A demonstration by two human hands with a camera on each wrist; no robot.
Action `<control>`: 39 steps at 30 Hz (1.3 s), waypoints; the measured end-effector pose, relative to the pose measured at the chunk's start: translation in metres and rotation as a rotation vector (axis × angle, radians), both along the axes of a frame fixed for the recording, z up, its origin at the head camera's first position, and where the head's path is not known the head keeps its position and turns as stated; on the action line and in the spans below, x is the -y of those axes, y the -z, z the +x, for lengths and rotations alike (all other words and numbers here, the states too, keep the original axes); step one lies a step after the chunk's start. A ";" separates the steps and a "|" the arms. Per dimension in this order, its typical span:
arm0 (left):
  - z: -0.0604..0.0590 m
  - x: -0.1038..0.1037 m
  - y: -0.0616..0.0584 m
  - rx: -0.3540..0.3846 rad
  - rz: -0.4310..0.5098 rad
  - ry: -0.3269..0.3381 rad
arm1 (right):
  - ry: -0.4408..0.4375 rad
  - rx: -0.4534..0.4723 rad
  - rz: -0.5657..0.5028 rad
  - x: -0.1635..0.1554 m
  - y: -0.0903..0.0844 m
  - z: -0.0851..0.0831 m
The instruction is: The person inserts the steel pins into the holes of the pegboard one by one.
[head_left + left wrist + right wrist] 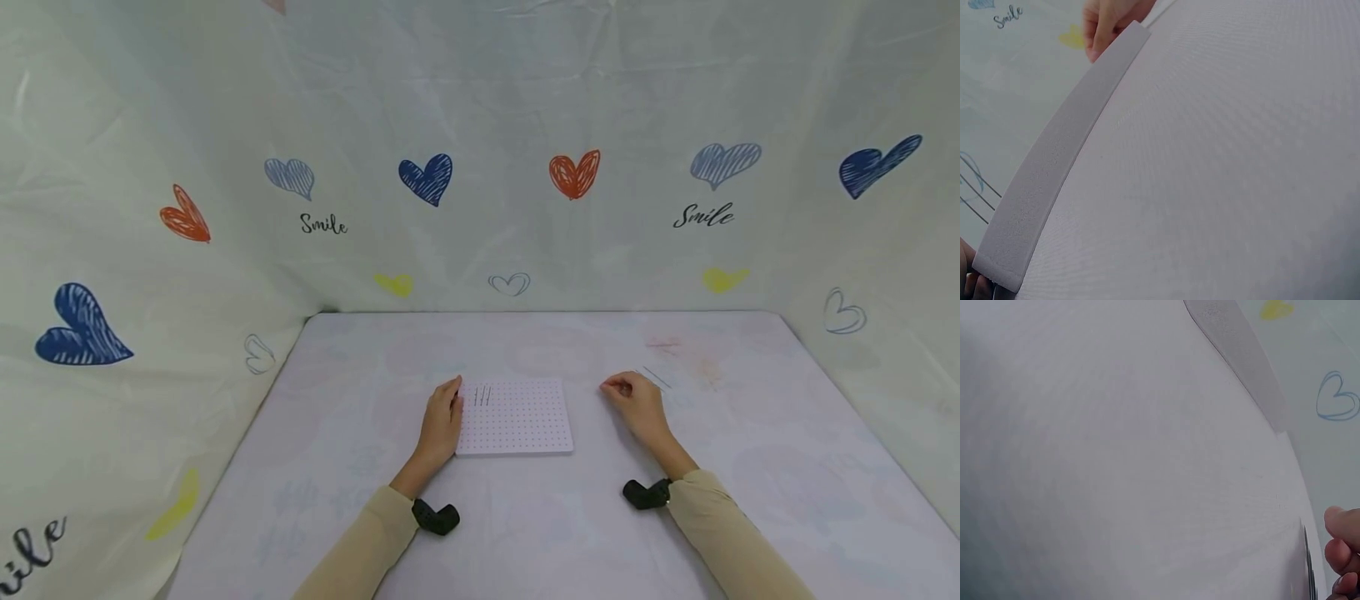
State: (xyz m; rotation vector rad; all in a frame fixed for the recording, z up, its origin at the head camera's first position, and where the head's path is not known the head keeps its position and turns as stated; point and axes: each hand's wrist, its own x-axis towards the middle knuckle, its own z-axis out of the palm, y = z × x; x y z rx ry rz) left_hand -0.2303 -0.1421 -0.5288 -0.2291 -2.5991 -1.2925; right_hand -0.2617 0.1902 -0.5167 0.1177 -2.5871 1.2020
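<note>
Where left hand (442, 421) rests — square foam pegboard (517, 421).

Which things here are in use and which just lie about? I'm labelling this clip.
In use: pegboard, steadied at its edge by the left hand; three pins standing in it; loose pins by the right hand.

Lying about: tablecloth; heart-print backdrop.
</note>
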 end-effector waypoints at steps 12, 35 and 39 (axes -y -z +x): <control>0.000 0.000 -0.001 0.022 0.006 -0.003 | 0.032 -0.021 0.042 -0.009 0.003 0.002; 0.000 -0.001 -0.002 0.018 0.007 -0.001 | -0.067 -0.086 0.109 -0.012 0.008 0.000; 0.001 -0.001 -0.001 0.022 0.009 -0.002 | -0.081 -0.075 0.121 -0.010 0.006 0.001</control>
